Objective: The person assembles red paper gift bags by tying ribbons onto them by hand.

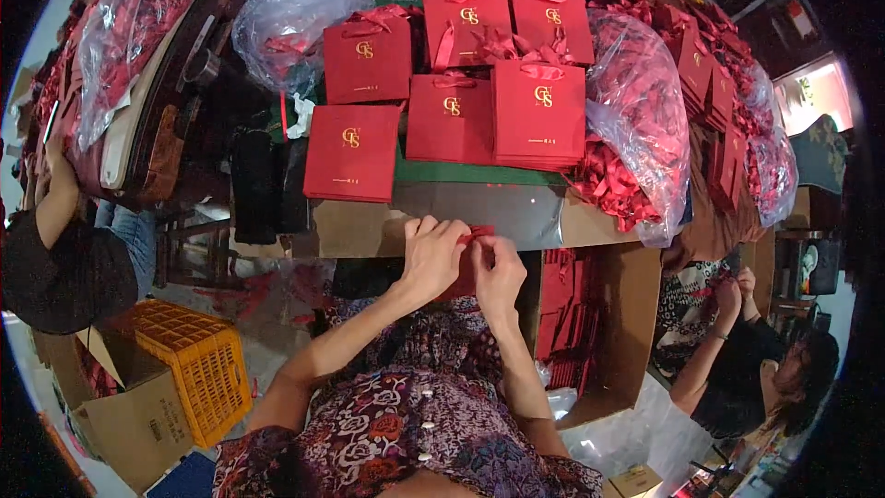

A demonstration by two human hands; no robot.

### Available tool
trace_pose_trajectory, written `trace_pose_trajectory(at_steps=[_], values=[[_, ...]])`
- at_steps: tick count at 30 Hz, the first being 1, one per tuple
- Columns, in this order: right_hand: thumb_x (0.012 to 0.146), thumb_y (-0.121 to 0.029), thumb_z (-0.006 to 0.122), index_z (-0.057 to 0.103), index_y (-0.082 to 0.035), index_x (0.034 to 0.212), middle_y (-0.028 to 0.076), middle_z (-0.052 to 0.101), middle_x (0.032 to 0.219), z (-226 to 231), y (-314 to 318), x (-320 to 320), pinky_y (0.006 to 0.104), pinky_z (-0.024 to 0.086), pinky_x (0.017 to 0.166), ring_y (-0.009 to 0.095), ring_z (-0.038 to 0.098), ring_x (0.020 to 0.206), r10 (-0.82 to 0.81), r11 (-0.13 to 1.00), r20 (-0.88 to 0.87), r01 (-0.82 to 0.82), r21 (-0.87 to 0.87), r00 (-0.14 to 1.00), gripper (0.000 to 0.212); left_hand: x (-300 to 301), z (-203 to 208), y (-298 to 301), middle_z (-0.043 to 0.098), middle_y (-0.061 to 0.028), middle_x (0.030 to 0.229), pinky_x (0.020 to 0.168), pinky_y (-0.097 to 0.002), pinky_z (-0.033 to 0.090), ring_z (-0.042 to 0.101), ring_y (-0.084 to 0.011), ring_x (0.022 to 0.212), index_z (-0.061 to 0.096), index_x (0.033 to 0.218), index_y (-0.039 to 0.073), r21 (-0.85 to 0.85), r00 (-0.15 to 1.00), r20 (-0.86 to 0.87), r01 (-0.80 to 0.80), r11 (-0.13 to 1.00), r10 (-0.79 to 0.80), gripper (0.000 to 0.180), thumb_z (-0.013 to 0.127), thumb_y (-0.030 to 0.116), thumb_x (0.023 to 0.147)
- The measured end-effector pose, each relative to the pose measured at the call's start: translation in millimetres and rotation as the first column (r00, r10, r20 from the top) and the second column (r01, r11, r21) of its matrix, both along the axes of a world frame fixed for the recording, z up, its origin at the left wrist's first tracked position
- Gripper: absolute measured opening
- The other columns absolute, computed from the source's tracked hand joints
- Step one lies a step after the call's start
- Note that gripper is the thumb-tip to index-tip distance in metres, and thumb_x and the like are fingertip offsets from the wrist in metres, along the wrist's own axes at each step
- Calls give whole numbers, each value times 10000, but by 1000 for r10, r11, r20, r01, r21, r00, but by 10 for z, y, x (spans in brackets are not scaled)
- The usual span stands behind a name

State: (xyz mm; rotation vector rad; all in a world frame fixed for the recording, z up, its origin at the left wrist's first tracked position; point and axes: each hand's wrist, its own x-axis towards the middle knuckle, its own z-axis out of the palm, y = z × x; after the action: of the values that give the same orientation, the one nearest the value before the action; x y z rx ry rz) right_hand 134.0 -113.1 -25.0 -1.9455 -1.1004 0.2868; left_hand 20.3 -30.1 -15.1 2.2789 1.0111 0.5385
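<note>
Left hand (433, 251): fingers curled, tips pinching small red strip (481, 231), ribbon or paper unclear. Right hand (499, 275): thumb and index nearly closed on same strip. Red paper bag (467, 278), partly hidden between hands, at near edge of green-topped table (461, 173). Stacked gold-printed red bags (539, 126) on table.

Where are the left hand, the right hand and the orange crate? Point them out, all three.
Left hand (433, 253): head view, back of the hand.
Right hand (500, 280): head view, below the fingers.
Orange crate (215, 384): head view, slatted side wall.
</note>
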Motion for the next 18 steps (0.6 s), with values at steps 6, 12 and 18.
trace_pose_trajectory(at_steps=[6,12,18], values=[[810,-39,715,613,-40,934,152,628,839,52,5,68,412,514,636,346,651,741,111,993,51,-109,-46,993,160,0,21,-15,678,-78,903,840,-426,343,556,-288,867,609,948,102,-3,999,34,34,999,-34,141,652,73,816],[779,-54,763,641,-59,977,126,631,849,90,-7,142,386,522,649,306,660,754,145,988,-95,-149,-44,985,233,-90,-33,43,672,-72,841,874,-423,360,579,-287,837,625,943,111,-80,993,7,116,990,-116,141,652,72,811],[695,-113,840,681,-28,836,88,579,825,88,-18,282,352,490,715,260,603,806,247,968,-26,-248,-29,969,229,-140,63,166,665,-64,833,852,-419,364,586,-274,842,629,918,108,-101,967,17,256,961,-256,131,660,83,794]])
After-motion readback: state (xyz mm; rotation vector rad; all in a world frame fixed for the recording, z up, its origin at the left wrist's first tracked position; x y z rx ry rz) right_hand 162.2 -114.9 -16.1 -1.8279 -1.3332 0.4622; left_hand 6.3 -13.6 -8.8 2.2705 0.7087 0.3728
